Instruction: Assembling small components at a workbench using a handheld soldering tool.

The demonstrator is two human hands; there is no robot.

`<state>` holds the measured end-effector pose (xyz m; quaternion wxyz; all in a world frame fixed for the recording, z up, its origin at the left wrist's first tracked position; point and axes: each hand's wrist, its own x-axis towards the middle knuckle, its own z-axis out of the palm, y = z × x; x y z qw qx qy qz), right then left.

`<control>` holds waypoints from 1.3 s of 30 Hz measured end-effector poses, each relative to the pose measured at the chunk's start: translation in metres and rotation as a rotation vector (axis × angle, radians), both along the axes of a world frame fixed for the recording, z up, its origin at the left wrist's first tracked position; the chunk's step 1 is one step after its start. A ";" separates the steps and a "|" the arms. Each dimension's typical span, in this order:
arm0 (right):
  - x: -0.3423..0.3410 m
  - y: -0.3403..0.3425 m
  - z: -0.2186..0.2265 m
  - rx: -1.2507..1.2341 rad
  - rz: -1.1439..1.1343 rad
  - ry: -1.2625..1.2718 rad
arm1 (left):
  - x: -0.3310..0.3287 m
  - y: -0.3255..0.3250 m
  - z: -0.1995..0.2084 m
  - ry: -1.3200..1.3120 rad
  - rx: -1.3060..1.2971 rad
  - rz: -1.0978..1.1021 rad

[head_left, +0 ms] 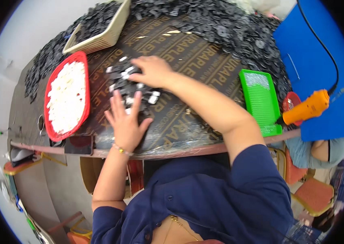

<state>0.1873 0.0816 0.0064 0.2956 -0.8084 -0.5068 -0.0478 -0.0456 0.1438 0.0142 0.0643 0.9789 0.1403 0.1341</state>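
A small pile of black plastic parts with white pieces (120, 76) lies on the table, left of centre. At its near edge, my left hand (125, 126) has its fingers spread, with the fingertips touching the parts. My right hand (152, 71) reaches over the pile's far right side, thumb apart from the fingers and palm down against the parts. Neither hand visibly grips a single part. Left of the pile, a red tray (87, 103) is heaped with small white pieces (66, 97).
A beige basket (109, 38) of black parts stands behind. Loose black parts (225, 30) bank along the far edge. Rightward are a green tray (261, 107), a red dish (290, 99), a corded orange power screwdriver (308, 109) and a blue panel (314, 61). Another person's sleeve (298, 152) shows lower right.
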 end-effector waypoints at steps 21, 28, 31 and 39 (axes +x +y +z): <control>-0.031 -0.553 0.090 0.094 -1.268 0.054 | 0.055 -0.042 0.019 0.026 0.281 -0.426; 0.033 -0.571 0.011 -0.231 -0.909 0.256 | 0.066 -0.010 0.009 0.048 0.223 -0.394; 0.025 -0.567 0.021 -0.239 -0.950 0.313 | 0.064 -0.010 0.010 0.029 0.190 -0.404; 0.012 -0.579 0.032 0.176 -1.106 0.574 | 0.079 -0.025 0.047 -0.102 -0.123 -0.424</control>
